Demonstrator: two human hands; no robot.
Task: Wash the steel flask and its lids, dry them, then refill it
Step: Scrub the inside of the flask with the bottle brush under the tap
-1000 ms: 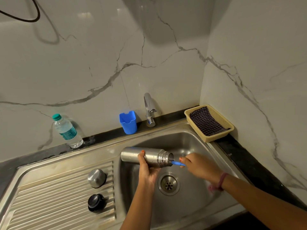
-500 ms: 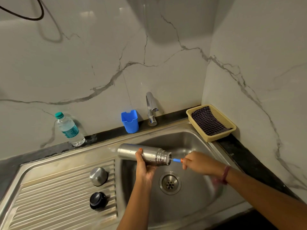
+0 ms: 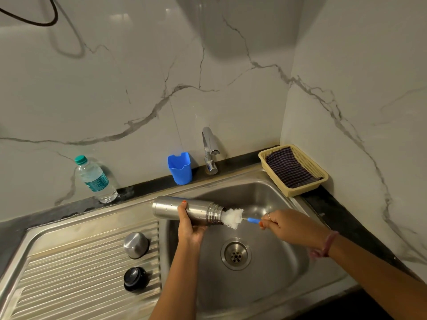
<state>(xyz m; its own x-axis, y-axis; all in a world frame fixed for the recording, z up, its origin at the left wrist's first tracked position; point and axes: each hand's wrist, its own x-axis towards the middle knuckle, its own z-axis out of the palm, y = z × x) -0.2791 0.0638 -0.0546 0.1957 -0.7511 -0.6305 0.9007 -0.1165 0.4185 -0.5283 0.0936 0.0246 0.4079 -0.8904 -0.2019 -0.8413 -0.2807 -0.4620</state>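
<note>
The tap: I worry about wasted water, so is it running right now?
No, the tap shows no stream of water from its spout, and the sink beneath it looks dry of any flow.

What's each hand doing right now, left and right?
Left hand: grips the steel flask, held sideways over the sink.
Right hand: pinches the blue handle of the bottle brush, bristles at the flask's mouth.
</note>
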